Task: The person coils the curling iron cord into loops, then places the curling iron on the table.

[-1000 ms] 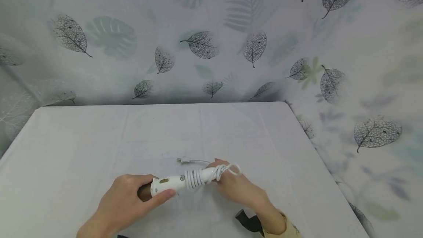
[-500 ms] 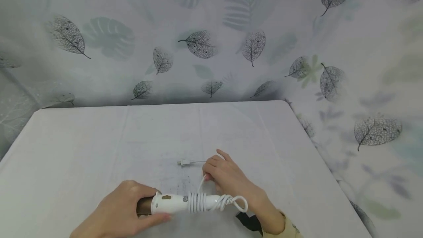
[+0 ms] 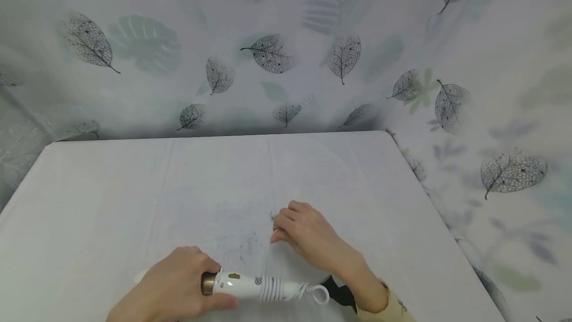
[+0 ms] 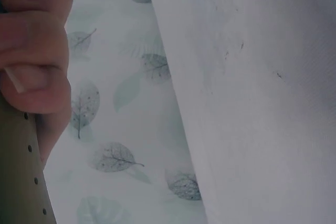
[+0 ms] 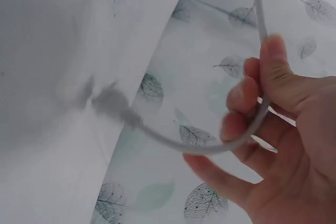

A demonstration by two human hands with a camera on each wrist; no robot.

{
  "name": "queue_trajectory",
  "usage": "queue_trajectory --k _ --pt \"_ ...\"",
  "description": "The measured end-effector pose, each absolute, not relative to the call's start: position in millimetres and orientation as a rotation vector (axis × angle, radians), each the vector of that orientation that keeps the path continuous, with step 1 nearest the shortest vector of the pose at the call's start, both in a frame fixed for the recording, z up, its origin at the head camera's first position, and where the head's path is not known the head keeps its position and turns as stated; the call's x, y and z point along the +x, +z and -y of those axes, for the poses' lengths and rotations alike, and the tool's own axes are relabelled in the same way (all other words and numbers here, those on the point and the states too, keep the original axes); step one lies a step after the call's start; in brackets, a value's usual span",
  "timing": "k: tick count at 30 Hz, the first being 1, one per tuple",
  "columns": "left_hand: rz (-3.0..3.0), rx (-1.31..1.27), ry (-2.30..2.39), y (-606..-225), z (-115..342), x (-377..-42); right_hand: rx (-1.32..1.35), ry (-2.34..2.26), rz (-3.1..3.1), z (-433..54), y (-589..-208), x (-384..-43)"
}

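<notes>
My left hand (image 3: pixel 172 282) grips what looks like a curling iron (image 3: pixel 246 286) by its gold-brown barrel, low over the front of the table. Small holes run along the barrel (image 4: pixel 18 161) in the left wrist view, where curled fingers lie against it. A white cord (image 3: pixel 271 289) is coiled round the white handle and ends in a loop at the right. Farther back, my right hand (image 3: pixel 315 237) pinches the cord's free length between thumb and fingers. From there the cord (image 5: pixel 197 149) bends in an arc to a blurred plug (image 5: pixel 111 102), near the white tabletop in the right wrist view.
A white cloth-covered table (image 3: pixel 214 173) fills the lower view, with faint dark marks (image 3: pixel 250 246) near its middle. Leaf-patterned sheeting (image 3: pixel 286 88) hangs behind and beside it. A black piece (image 3: pixel 339 292) shows beside my right wrist.
The curling iron has come down toward the front edge with my left hand. My right hand has moved back from the handle, drawing out a length of cord, and the plug has shifted right.
</notes>
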State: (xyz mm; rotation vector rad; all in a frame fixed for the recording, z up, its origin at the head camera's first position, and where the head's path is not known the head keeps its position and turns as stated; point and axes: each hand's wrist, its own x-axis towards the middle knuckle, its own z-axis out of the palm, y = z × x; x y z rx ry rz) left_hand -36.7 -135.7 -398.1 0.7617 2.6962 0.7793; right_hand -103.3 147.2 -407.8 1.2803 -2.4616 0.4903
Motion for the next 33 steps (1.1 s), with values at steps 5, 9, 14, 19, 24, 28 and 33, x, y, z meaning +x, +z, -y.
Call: queue_trajectory --k 5,9,14,19,24,28,33 --pt "-2.758 0.688 0.693 -403 130 -36 1.318 0.524 2.405 -144 -403 -100" --pt "-2.762 0.71 0.724 -407 128 -36 1.366 0.565 2.373 -141 -398 -95" --pt "-2.779 0.745 0.751 -408 129 -38 1.454 0.663 2.328 -140 -391 -92" --pt "-2.836 0.666 0.704 -405 132 -39 1.52 0.734 2.341 -142 -385 -89" --pt "-2.898 0.559 0.651 -403 132 -41 1.562 0.72 2.365 -142 -381 -86" --pt "-2.928 0.403 0.616 -399 132 -43 1.541 0.711 2.356 -141 -381 -85" --pt "-2.957 0.234 0.623 -395 133 -43 1.498 0.68 2.299 -139 -381 -84"
